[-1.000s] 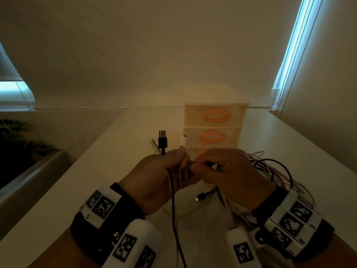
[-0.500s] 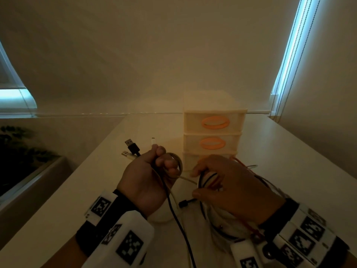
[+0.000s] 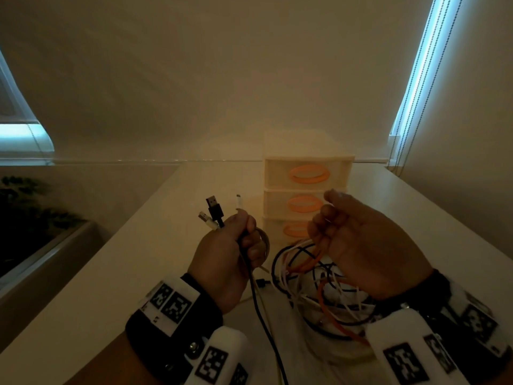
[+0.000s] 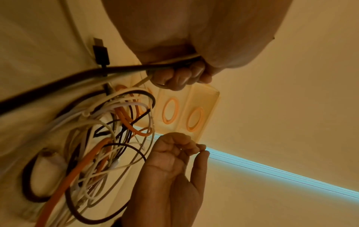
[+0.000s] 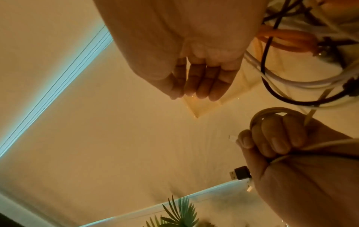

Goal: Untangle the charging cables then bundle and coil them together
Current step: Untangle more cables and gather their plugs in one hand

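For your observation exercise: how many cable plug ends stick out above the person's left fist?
3: a black USB plug in the middle, a pale USB plug lower left of it, a white plug to its right. The left hand may hide others.

No legible text (only coded wristband squares (image 3: 172,300)).

The bench (image 3: 116,287) lies bare to the left of the left hand (image 3: 222,262), giving open room there out to its left edge. Straight ahead, a small drawer unit (image 3: 306,190) with orange handles stands just beyond the fingers of the right hand (image 3: 366,245) and blocks a forward reach on that side. A loose tangle of cables (image 3: 313,290) in black, white and orange spreads over the bench under and beside the right hand, leaving only a narrow gap between the two hands.
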Demonstrator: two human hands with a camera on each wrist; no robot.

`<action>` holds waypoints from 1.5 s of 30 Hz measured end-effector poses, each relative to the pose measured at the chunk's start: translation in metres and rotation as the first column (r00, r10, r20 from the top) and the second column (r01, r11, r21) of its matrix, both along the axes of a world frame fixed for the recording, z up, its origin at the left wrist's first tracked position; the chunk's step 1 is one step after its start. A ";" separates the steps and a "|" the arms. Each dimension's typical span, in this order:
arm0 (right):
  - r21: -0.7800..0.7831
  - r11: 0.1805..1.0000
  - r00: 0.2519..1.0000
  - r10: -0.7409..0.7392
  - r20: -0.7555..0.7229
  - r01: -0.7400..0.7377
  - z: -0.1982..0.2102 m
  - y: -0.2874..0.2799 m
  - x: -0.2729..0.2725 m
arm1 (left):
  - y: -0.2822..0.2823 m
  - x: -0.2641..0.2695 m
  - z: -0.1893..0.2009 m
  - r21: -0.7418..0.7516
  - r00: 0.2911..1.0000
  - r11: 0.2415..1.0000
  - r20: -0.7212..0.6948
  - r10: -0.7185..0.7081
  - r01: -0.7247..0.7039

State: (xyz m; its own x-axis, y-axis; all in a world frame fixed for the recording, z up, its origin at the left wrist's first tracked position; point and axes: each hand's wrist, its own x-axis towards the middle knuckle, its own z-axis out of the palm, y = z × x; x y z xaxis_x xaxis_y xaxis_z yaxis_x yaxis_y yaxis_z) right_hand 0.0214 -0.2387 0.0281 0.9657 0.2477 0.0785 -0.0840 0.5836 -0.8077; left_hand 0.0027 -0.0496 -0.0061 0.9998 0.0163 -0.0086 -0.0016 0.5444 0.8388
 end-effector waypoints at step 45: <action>-0.856 0.168 0.764 0.391 0.514 0.490 0.029 -0.087 0.014 | 0.067 0.021 0.027 -0.191 0.983 0.966 0.024 0.180 -0.172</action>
